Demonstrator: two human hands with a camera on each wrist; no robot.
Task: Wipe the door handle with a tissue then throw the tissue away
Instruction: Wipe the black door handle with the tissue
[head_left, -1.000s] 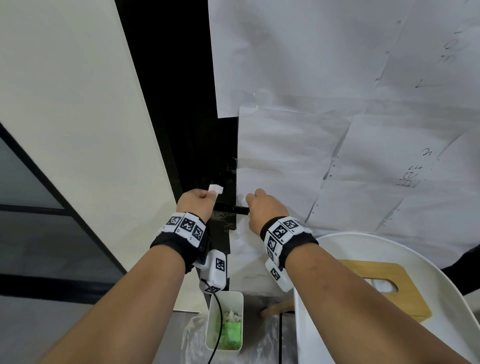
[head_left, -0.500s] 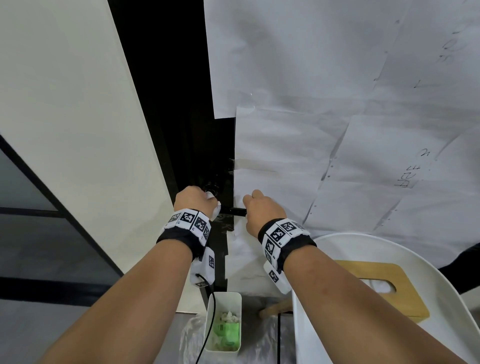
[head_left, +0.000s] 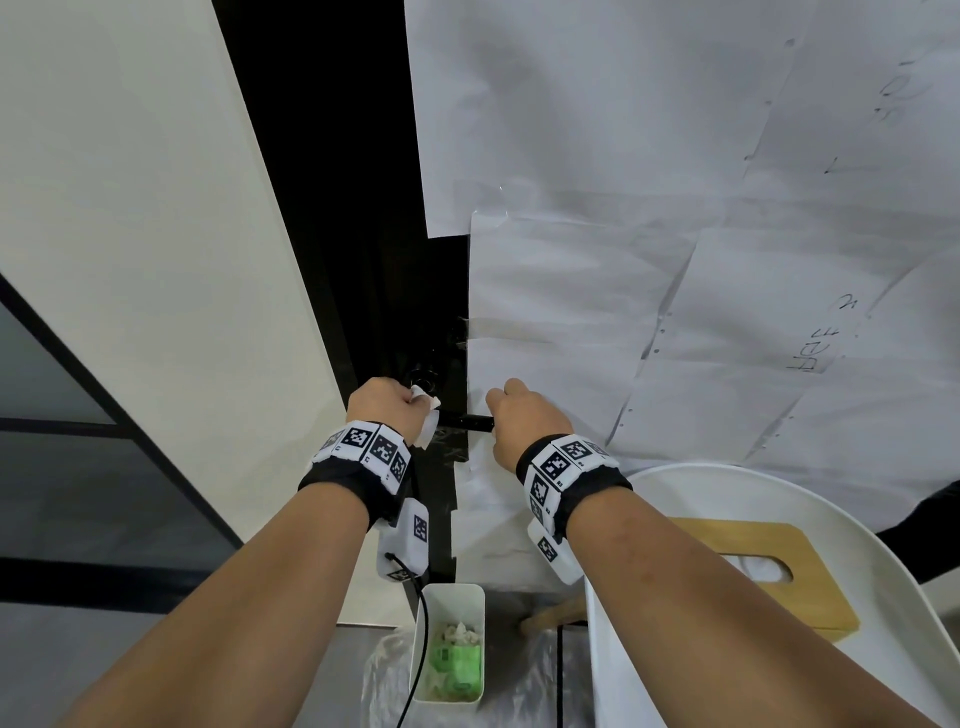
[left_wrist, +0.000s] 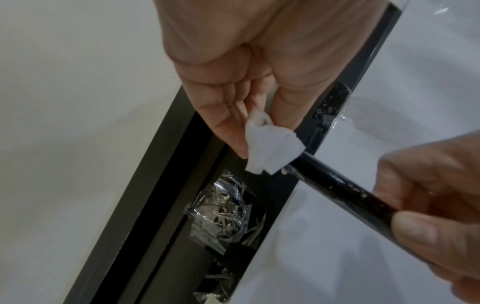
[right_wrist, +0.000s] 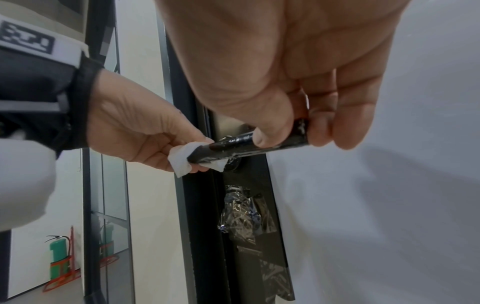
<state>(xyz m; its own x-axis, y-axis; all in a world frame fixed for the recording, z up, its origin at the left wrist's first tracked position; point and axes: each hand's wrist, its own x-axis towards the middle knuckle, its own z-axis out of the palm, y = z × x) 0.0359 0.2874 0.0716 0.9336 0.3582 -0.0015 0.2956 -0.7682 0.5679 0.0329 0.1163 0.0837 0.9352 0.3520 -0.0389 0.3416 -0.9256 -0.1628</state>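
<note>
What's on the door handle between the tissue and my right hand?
Just a bare stretch of the black door handle, flecked with pale specks, between the tissue in the left hand and the right hand; the left wrist view shows it best.

The right hand (right_wrist: 298, 86) covers the far end of the door handle (right_wrist: 249, 144), and the folded tissue (right_wrist: 183, 158) hides its other end. From the head view only a short dark stretch of handle shows between the fists. The pencilled writing (head_left: 815, 348) on the taped paper sheets is too faint to read. The bin (head_left: 449, 644) contents blur into green and white.
</note>
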